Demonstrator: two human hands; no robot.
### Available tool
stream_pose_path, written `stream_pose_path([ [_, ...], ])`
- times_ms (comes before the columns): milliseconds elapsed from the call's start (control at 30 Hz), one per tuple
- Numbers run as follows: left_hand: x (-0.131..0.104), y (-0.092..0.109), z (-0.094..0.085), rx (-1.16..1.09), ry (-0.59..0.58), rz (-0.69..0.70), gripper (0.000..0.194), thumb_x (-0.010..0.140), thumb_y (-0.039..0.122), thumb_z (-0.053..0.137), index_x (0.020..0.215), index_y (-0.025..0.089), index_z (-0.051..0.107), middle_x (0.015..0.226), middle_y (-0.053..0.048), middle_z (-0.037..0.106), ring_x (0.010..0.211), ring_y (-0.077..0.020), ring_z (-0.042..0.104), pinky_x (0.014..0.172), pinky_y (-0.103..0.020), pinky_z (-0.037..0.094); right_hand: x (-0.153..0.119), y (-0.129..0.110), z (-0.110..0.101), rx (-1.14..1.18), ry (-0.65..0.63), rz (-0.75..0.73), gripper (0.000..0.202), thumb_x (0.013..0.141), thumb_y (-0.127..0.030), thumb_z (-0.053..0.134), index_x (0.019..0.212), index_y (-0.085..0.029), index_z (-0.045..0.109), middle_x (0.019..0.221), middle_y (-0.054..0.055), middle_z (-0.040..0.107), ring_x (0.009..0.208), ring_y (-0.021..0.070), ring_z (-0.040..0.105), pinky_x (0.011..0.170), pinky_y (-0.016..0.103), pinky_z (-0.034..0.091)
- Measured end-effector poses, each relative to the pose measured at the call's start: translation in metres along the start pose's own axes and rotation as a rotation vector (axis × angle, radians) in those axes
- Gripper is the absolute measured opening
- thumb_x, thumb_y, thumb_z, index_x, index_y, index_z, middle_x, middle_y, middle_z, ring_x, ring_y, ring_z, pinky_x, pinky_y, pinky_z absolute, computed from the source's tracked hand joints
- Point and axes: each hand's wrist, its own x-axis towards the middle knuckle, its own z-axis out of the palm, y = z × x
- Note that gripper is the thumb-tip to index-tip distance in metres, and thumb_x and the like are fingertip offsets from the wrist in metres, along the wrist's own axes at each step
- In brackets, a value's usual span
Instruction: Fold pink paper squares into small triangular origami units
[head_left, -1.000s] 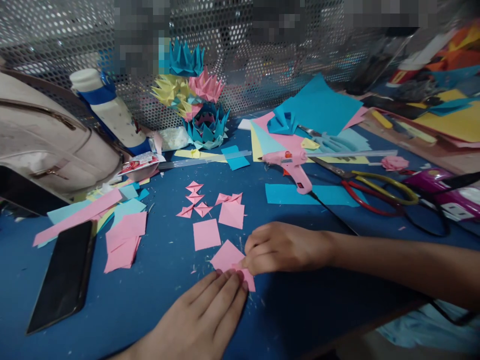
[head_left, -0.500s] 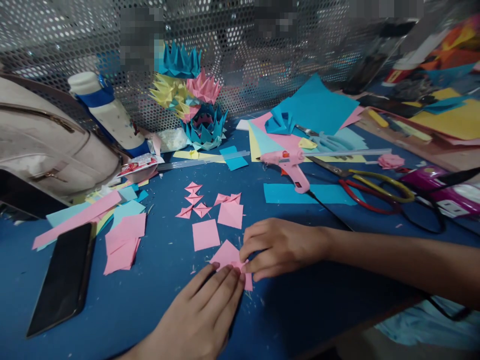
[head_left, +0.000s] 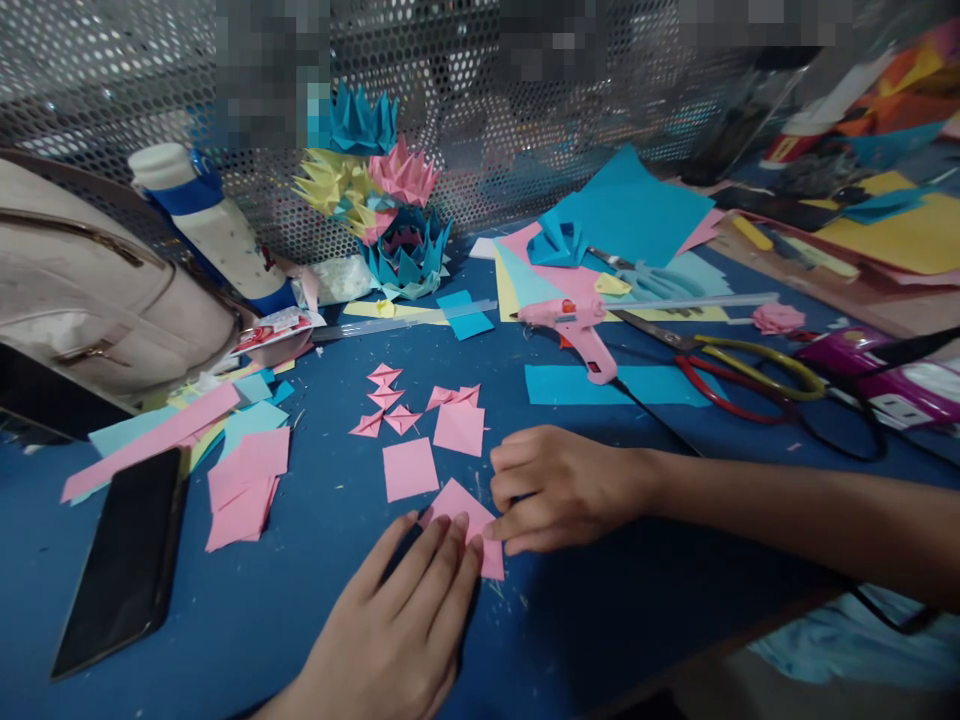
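Under the fingertips of my left hand point(head_left: 401, 615) lies a folded pink paper point(head_left: 454, 494), pressed against the blue table. That hand is open, its fingers stretched flat and partly covering the sheet. My right hand point(head_left: 566, 490) has curled fingers, with the lowest fingertips at the paper's right edge; the grip itself is partly hidden. Just beyond them lie a pink paper square point(head_left: 410, 469) and another square point(head_left: 459, 430). Several small pink folded pieces point(head_left: 385, 398) are grouped behind these, to the left.
A pink glue gun point(head_left: 574, 325) rests behind my right hand, its cord running right. Scissors point(head_left: 720, 365) lie beyond it. At left are a phone point(head_left: 124, 560) and pink paper pieces point(head_left: 247, 490). Folded paper flowers point(head_left: 409, 250) and a bottle point(head_left: 210, 225) stand at the back.
My left fingers have shifted slightly up and left over the pink paper. My right hand's fingers have drawn up a little and curled more, showing more of the paper.
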Motion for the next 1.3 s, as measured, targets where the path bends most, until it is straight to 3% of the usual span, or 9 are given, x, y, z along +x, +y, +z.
stream_pose_path([
  [200,-0.001,-0.001,-0.001,0.000,-0.020,0.032,0.041,0.096,0.027,0.050,0.131,0.010,0.062,0.133,-0.013,0.064,0.127,-0.0292,0.053,0.117,-0.045,0.023,0.001,0.000,-0.007,0.022,-0.037,0.012,0.024,0.101,-0.031,0.053,0.087,-0.021,0.070,0.076,0.000,0.063,0.072,0.0155,0.047,0.065,0.032,0.032],
  [433,0.000,-0.003,-0.004,-0.117,-0.021,-0.013,0.039,0.093,0.024,0.052,0.128,0.012,0.064,0.130,-0.014,0.063,0.127,-0.0304,0.052,0.115,-0.049,0.028,0.005,-0.007,0.001,-0.115,-0.081,0.062,0.035,0.107,-0.037,0.039,0.105,-0.020,0.069,0.081,0.001,0.064,0.070,0.0159,0.046,0.062,0.033,0.030],
  [633,0.002,-0.003,-0.006,-0.183,0.029,-0.052,0.037,0.091,0.017,0.049,0.122,0.011,0.067,0.121,-0.013,0.065,0.118,-0.0284,0.055,0.110,-0.048,0.034,0.012,-0.016,-0.012,-0.158,-0.223,0.015,0.028,0.102,-0.029,0.048,0.085,-0.016,0.066,0.080,0.003,0.062,0.075,0.0173,0.046,0.064,0.035,0.029],
  [767,0.003,-0.004,-0.005,-0.208,0.064,-0.027,0.035,0.092,0.015,0.048,0.121,0.010,0.067,0.120,-0.011,0.067,0.115,-0.0264,0.057,0.112,-0.047,0.034,0.010,-0.019,-0.022,-0.111,-0.304,0.008,0.023,0.099,-0.026,0.052,0.081,-0.018,0.065,0.075,0.002,0.061,0.076,0.0178,0.048,0.064,0.035,0.030],
  [967,0.000,-0.005,-0.003,-0.220,0.117,0.015,0.031,0.093,0.014,0.050,0.119,0.011,0.067,0.115,-0.007,0.070,0.112,-0.0228,0.059,0.115,-0.045,0.032,0.002,-0.011,-0.001,-0.129,-0.083,0.045,0.029,0.102,-0.026,0.045,0.081,-0.018,0.063,0.074,0.001,0.060,0.071,0.0159,0.048,0.062,0.032,0.032],
  [1100,-0.002,-0.004,-0.001,-0.195,0.094,0.030,0.033,0.095,0.016,0.052,0.124,0.012,0.065,0.118,-0.007,0.070,0.115,-0.0229,0.059,0.115,-0.046,0.035,0.003,-0.010,0.006,-0.103,-0.054,0.032,0.020,0.102,-0.029,0.050,0.103,-0.018,0.066,0.088,0.004,0.063,0.079,0.0150,0.052,0.066,0.029,0.036],
  [1300,-0.002,-0.003,0.000,-0.188,0.143,0.107,0.026,0.096,0.012,0.052,0.116,0.008,0.068,0.116,-0.006,0.072,0.111,-0.0217,0.060,0.115,-0.042,0.034,0.004,-0.013,0.003,-0.097,0.001,-0.076,0.020,0.099,-0.033,0.056,0.093,-0.023,0.072,0.073,0.000,0.057,0.068,0.0145,0.047,0.061,0.030,0.031],
])
